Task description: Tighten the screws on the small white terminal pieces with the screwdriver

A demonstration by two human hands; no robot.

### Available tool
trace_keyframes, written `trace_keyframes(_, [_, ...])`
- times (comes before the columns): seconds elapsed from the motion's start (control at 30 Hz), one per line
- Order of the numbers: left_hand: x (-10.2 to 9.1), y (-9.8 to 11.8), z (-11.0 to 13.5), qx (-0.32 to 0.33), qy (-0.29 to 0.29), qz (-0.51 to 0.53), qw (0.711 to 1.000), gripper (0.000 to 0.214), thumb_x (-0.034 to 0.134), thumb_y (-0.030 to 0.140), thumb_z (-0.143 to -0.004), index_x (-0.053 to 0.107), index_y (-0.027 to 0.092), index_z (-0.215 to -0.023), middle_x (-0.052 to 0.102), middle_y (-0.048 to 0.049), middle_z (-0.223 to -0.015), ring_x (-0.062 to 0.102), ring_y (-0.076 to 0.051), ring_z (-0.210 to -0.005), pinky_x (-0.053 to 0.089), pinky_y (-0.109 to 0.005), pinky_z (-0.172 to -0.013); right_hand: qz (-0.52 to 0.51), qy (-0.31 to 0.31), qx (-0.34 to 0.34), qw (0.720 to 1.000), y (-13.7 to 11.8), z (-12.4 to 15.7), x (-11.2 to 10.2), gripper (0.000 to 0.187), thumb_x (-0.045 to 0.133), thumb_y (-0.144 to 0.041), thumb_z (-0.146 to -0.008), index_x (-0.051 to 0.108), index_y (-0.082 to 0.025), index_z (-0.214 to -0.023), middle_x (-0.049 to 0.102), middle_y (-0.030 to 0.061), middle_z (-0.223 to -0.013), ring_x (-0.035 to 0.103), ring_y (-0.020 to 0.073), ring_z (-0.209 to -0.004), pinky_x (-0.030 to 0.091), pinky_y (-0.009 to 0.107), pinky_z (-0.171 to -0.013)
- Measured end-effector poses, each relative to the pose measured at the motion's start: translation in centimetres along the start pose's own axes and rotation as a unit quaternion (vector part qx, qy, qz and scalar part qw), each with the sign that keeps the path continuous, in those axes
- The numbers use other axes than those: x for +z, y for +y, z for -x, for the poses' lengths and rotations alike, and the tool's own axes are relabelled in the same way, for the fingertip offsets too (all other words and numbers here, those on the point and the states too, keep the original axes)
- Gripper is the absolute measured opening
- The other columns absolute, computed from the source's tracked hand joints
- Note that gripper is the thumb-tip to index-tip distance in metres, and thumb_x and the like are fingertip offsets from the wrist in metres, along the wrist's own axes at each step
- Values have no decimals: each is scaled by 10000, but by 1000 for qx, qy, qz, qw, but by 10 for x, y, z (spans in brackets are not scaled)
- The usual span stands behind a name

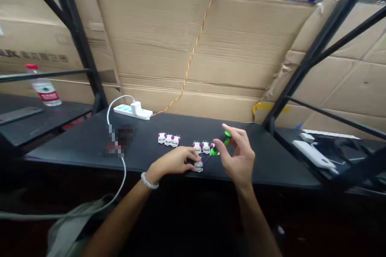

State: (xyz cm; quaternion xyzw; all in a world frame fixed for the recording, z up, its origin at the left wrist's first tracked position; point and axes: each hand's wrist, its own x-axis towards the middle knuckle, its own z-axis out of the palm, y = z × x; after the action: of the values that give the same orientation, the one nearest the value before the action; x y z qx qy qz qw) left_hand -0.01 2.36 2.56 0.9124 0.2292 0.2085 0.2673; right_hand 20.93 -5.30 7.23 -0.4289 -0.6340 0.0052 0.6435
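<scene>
My left hand (176, 160) rests on the black table (90, 144), fingers curled around a small white and magenta part (198, 165). My right hand (239, 154) is raised just to its right, thumb and fingers pinching a thin tool with a green and black handle (221, 143). Two more white and magenta parts (202, 147) stand just behind my left fingers. A row of three like them (169, 139) stands further left.
A white power strip (132, 111) with a plugged charger and white cable lies at the table's back. Cardboard sheets (196, 48) wall the rear. A bottle (42, 86) stands on the left table. White devices (313, 153) lie on the right table. Black frame bars cross both sides.
</scene>
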Motion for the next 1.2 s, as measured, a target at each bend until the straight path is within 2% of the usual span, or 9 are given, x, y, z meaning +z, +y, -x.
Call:
trace_keyframes(0.13, [1, -1, 0, 4, 2, -4, 1000, 219, 826, 203, -883, 836, 197, -1102, 773, -90, -1163, 730, -245, -1073, 533, -312, -987, -82, -70, 34, 994, -1, 2, -2, 448, 511, -296, -1076, 547, -302, -1522, 676, 102, -1317, 717, 245, -1098, 601, 425, -924])
trace_keyframes(0.33, [1, -1, 0, 6, 0, -9, 1000, 234, 824, 198, -883, 832, 208, -1117, 771, -82, -1177, 726, -250, -1089, 530, -316, -990, 37, -12, -17, 999, -2, -3, -1, 372, 757, -327, -938, 711, -282, -1304, 636, 76, -1166, 662, 224, -950, 570, 397, -849])
trace_keyframes(0.5, [1, -2, 0, 14, 3, -3, 1000, 214, 815, 199, -891, 829, 197, -1104, 773, -82, -1154, 730, -241, -1065, 532, -313, -983, -36, -135, 0, 990, -1, -13, -1, 422, 477, -283, -1069, 547, -273, -1485, 679, 94, -1276, 679, 249, -1122, 565, 436, -970])
trace_keyframes(0.57, [1, -1, 0, 16, 6, -6, 1000, 215, 808, 194, -893, 829, 203, -1106, 773, -80, -1156, 729, -241, -1068, 533, -317, -985, -15, -122, -35, 992, -4, -16, 0, 356, 541, -317, -1041, 615, -251, -1383, 683, 98, -1241, 673, 261, -1109, 567, 430, -941])
trace_keyframes(0.7, [1, 1, 0, 7, 2, -4, 1000, 223, 811, 189, -887, 831, 198, -1110, 774, -87, -1180, 730, -249, -1074, 538, -315, -973, 55, -23, -79, 995, -8, -17, 4, 254, 750, -351, -935, 727, -241, -1163, 668, 72, -1053, 663, 238, -924, 571, 380, -792])
trace_keyframes(0.77, [0, 1, -1, 10, 2, -5, 1000, 219, 813, 189, -885, 832, 202, -1103, 772, -86, -1177, 728, -252, -1080, 536, -321, -984, 28, -46, -59, 997, -8, -18, 4, 266, 652, -299, -1006, 707, -258, -1263, 687, 77, -1109, 690, 231, -956, 586, 385, -832])
trace_keyframes(0.9, [0, 0, 0, 21, 3, -2, 1000, 206, 807, 181, -889, 833, 199, -1093, 770, -87, -1161, 726, -251, -1078, 535, -320, -984, -46, -158, -52, 985, -8, -23, 2, 409, 440, -233, -1087, 579, -274, -1469, 698, 97, -1280, 714, 232, -1107, 583, 429, -975])
trace_keyframes(1.07, [1, -1, 0, 21, 0, -3, 1000, 216, 802, 179, -897, 827, 200, -1111, 766, -85, -1177, 719, -252, -1088, 524, -321, -992, 22, -74, -94, 993, -14, -27, 4, 244, 756, -310, -936, 765, -267, -1176, 663, 67, -1084, 679, 217, -929, 597, 380, -828])
trace_keyframes(1.2, [0, -1, 0, 27, -5, -6, 1000, 208, 786, 205, -918, 823, 199, -1123, 760, -88, -1191, 714, -246, -1089, 521, -321, -995, -13, -117, -62, 991, -14, -29, 4, 376, 547, -228, -1050, 674, -292, -1398, 712, 82, -1243, 700, 234, -1142, 575, 416, -1008])
